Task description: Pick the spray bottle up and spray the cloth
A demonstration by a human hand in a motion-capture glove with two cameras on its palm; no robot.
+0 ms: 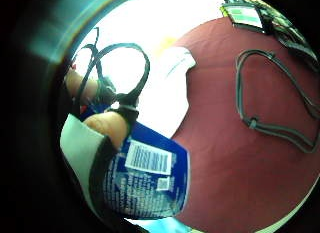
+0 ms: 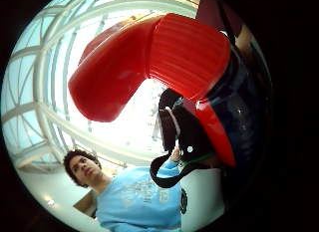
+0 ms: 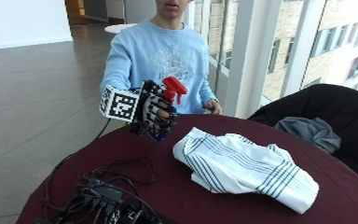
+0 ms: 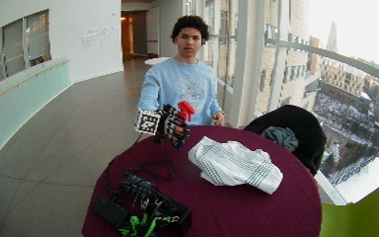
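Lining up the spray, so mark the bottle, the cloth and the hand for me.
bottle (image 3: 175, 88), outside view, on its red trigger head.
cloth (image 3: 241, 164), outside view, on the middle of the striped folds.
hand (image 3: 156, 112), outside view, on the gloved fingers curled round the bottle.

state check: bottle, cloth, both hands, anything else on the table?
spray bottle: lifted off the table, upright, red trigger head on top, held beside the cloth.
right hand: gloved, fingers curled round the bottle's body.
cloth: white with dark stripes, crumpled in a heap on the table; whether wet, cannot tell.
left hand: bare, resting at the table's far edge, holding nothing.
cables: tangled pile lying on the table's near side.
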